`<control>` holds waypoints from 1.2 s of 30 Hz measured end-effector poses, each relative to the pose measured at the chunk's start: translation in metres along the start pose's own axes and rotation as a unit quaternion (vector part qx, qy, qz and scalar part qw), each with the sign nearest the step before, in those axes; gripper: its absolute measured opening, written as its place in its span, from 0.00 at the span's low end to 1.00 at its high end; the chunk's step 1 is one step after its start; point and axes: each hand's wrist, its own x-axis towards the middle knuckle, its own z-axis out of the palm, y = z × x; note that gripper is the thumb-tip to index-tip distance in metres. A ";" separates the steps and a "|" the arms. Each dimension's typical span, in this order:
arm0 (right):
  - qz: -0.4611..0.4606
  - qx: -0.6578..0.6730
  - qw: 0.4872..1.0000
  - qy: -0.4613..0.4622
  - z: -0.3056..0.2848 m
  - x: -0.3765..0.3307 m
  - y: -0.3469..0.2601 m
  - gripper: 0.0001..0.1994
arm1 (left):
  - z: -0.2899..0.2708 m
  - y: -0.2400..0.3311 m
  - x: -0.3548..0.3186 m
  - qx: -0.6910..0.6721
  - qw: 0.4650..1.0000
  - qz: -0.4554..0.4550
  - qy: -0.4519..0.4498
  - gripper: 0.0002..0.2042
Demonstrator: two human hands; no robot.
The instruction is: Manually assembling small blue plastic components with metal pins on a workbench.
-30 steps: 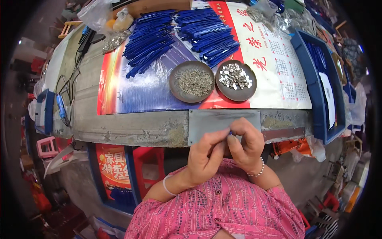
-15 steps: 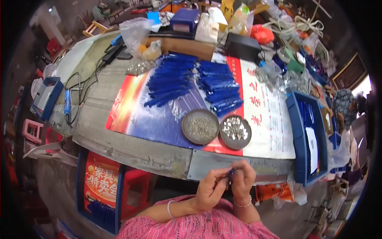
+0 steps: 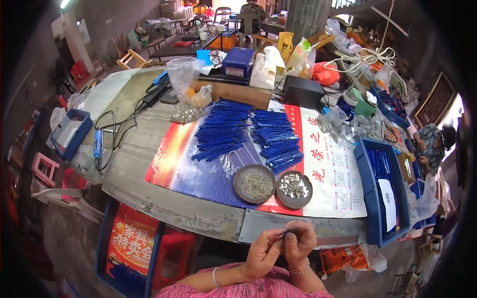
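Note:
In front of my body, just over the near edge of the table, my left hand [image 3: 263, 252] and my right hand [image 3: 300, 242] meet. Their fingertips pinch a small dark blue piece [image 3: 286, 232], mostly hidden by the fingers. Beyond them stand two round dark bowls. The left bowl [image 3: 239, 194] holds many tiny silvery bits; the right bowl [image 3: 294, 203] holds shiny flat discs. Farther back lie two piles of slender blue pieces, a left pile [image 3: 223, 128] and a right pile [image 3: 278, 139], on a printed poster sheet [image 3: 186, 184].
A blue tray [image 3: 365, 186] with more blue pieces and a white paper stands at right. Another blue tray [image 3: 158, 248] sits below the table's left side. A corded blue tool [image 3: 98, 145] lies at left. Boxes and bags line the back. A person [image 3: 431, 146] is at far right.
The view has tilted upward, so the table appears lower and more of the room's far side shows. My hands stay together at the small blue piece, fingers slightly shifted.

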 end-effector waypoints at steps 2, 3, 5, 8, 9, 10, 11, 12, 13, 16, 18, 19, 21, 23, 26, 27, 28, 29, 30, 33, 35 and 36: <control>-0.109 0.054 0.992 0.015 0.004 0.004 0.005 0.08 | 0.004 0.003 0.001 -0.034 0.999 -0.010 0.010 0.14; -0.110 0.054 0.992 0.015 0.003 0.001 0.008 0.08 | 0.004 0.002 0.000 -0.033 0.999 -0.009 0.009 0.14; -0.114 0.043 0.993 -0.007 0.000 -0.004 0.013 0.13 | 0.002 0.002 -0.001 -0.009 1.000 -0.022 0.015 0.13; -0.169 0.009 0.986 0.000 -0.001 -0.005 0.014 0.13 | 0.002 -0.001 -0.005 0.039 0.999 -0.001 0.013 0.13; -0.168 0.011 0.986 0.001 0.001 -0.008 0.012 0.13 | 0.003 -0.002 -0.006 0.041 0.999 -0.001 0.014 0.13; -0.139 -0.032 0.990 0.018 0.002 -0.011 0.011 0.10 | 0.003 -0.004 -0.005 0.046 0.999 0.000 0.019 0.12; -0.109 -0.075 0.991 0.034 0.002 -0.013 0.010 0.08 | 0.003 -0.006 -0.004 0.052 0.998 0.002 0.025 0.12; -0.109 -0.074 0.991 0.036 0.002 -0.011 0.006 0.08 | 0.002 -0.007 -0.004 0.053 0.998 0.002 0.023 0.12; 0.069 0.069 0.993 0.064 0.001 -0.009 0.001 0.06 | 0.001 -0.008 -0.007 0.047 0.999 0.004 -0.011 0.12; 0.267 0.260 0.927 0.052 -0.006 -0.003 -0.007 0.12 | 0.004 -0.001 -0.006 0.062 0.997 0.022 -0.046 0.12; 0.176 0.080 0.979 -0.070 -0.012 -0.006 -0.004 0.14 | 0.006 0.005 -0.002 0.073 0.997 0.034 -0.001 0.12; 0.075 0.033 0.995 -0.061 -0.007 -0.001 -0.005 0.13 | 0.001 0.001 -0.004 0.052 0.998 0.022 0.012 0.12; -0.009 -0.021 0.999 -0.028 -0.004 -0.006 0.003 0.11 | 0.000 0.000 -0.007 0.064 0.998 0.021 0.018 0.12; -0.116 -0.084 0.990 0.013 -0.002 -0.010 0.012 0.08 | -0.004 -0.003 -0.010 0.089 0.996 0.023 0.019 0.12; -0.150 -0.156 0.976 0.001 -0.006 -0.018 0.021 0.07 | -0.005 -0.004 -0.012 0.099 0.995 0.014 0.021 0.12; -0.150 -0.166 0.975 0.008 -0.003 -0.018 0.019 0.07 | -0.005 -0.005 -0.012 0.107 0.994 0.023 0.024 0.11; -0.149 -0.162 0.975 0.011 -0.003 -0.019 0.014 0.07 | -0.004 -0.006 -0.012 0.112 0.993 0.023 0.023 0.11; -0.068 -0.137 0.988 0.001 -0.003 -0.021 0.006 0.07 | -0.003 -0.007 -0.013 0.089 0.996 0.017 0.027 0.11; 0.014 -0.110 0.994 -0.010 -0.003 -0.021 0.002 0.08 | -0.002 -0.007 -0.014 0.067 0.997 0.012 0.031 0.11; 0.114 0.048 0.992 -0.002 -0.010 -0.018 0.002 0.09 | -0.001 -0.006 -0.013 0.050 0.999 0.007 0.012 0.11; 0.029 0.009 0.999 -0.010 -0.010 -0.011 0.005 0.09 | -0.001 -0.007 -0.013 0.044 0.999 0.012 0.007 0.11; -0.057 -0.033 0.998 -0.021 -0.010 -0.007 0.007 0.09 | -0.001 -0.007 -0.013 0.061 0.998 0.015 0.009 0.11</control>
